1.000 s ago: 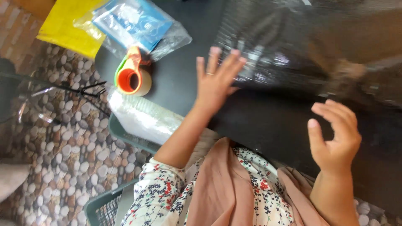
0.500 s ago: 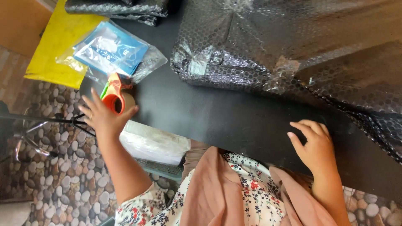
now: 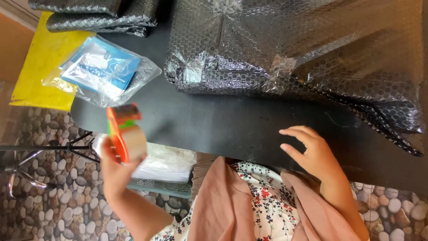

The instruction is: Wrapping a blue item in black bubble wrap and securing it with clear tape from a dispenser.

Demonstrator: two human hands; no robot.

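Observation:
My left hand holds an orange tape dispenser with a roll of brownish tape, lifted off the black table near its left front edge. My right hand rests with curled fingers on the table's front edge and holds nothing. Beyond both hands lies a large parcel wrapped in black bubble wrap, taped at its folds, filling the far right of the table.
A clear bag with a blue packet lies on a yellow sheet at the far left. More folded black bubble wrap sits at the top left. A white bundle lies in a green basket below the table. A pebble-patterned floor and a black stand's legs are on the left.
My left hand left the parcel, reached the tape dispenser at the table's left, gripped it and lifted it toward me. My right hand lowered onto the table's front edge.

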